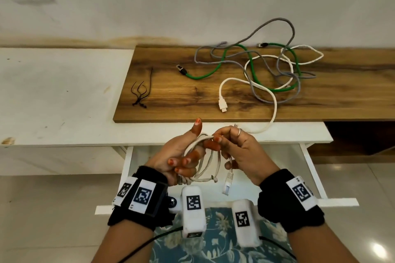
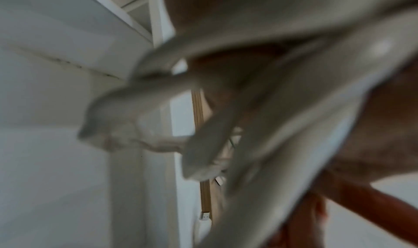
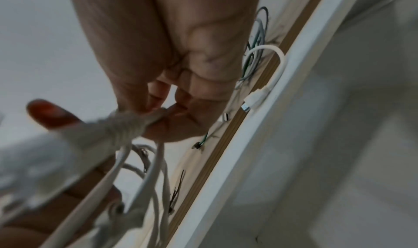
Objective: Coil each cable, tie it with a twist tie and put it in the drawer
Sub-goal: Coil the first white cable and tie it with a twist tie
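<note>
- Above the open drawer (image 1: pixel 311 168), we see the left hand (image 1: pixel 173 156) with its fingers curled through the loops of an off-white cable (image 1: pixel 201 174), thumb raised, holding the coil together.
- The right hand (image 1: pixel 241 151) pinches a strand of the same cable at the top of the coil, just beside the left thumb; the cable's clear plug (image 1: pixel 227 188) hangs free below it.
- We judge the coiling of this first cable nearly done; no tie is on it yet, and it has not gone into the drawer.
- On the wooden board (image 1: pixel 162 102) beyond the hands lie the black twist ties (image 1: pixel 141 94) at the left edge, apart from the cables.
- Further right, a white cable (image 1: pixel 275 100), a green cable (image 1: pixel 205 73) and a grey cable (image 1: pixel 277 28) lie tangled together, uncoiled; we judge all three still to do.
- The drawer's inside is largely hidden behind the hands and wrist cameras, so we cannot tell what it holds.
- The left wrist view is blurred to pale cable strands; the right wrist view confirms the pinch but little else sharply.
</note>
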The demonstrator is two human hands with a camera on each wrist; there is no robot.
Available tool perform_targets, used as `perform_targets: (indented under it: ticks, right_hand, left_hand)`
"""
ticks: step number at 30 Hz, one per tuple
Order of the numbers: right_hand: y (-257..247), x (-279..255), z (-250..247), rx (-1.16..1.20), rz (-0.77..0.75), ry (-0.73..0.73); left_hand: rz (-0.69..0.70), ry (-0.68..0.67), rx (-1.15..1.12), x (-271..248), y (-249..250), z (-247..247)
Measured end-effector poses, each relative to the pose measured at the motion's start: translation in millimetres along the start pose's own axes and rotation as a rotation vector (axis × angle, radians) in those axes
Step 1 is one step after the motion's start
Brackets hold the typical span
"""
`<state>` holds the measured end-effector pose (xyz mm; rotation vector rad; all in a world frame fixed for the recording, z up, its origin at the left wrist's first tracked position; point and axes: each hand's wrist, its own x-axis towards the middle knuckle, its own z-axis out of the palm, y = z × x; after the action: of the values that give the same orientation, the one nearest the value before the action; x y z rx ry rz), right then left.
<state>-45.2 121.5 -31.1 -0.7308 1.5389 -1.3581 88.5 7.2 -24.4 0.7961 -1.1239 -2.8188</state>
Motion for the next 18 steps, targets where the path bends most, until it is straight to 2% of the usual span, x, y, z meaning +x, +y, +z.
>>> perform_targets:
  ticks: [5, 10, 13, 16, 18]
  right_hand:
    - [-0.3, -1.0, 3.5, 0.193, 0.028, 0.037]
    - [-2.1, -2.3, 7.1, 0.233, -0.086, 0.102]
    - [-1.3, -1.6, 5.1, 0.126, -0.137, 0.089]
    - [0.3, -1.6, 4.7, -0.1, -0.264, 0.122]
    - [0.5, -2.7, 6.8, -0.156, -0.284, 0.156]
  left_hand:
    - [0.028, -0.194, -0.265, -3.7, 5.9, -8.4]
    - [0.047, -0.365, -0.515, 3.3, 4.0, -13.8]
    - [0.063, -0.427, -0.572, 5.1, 3.1, -17.0]
    - [0.057, -0.423, -0.565, 4.9, 1.1, -16.9]
    - [0.052, -0.406, -0.536, 5.6, 0.1, -13.8]
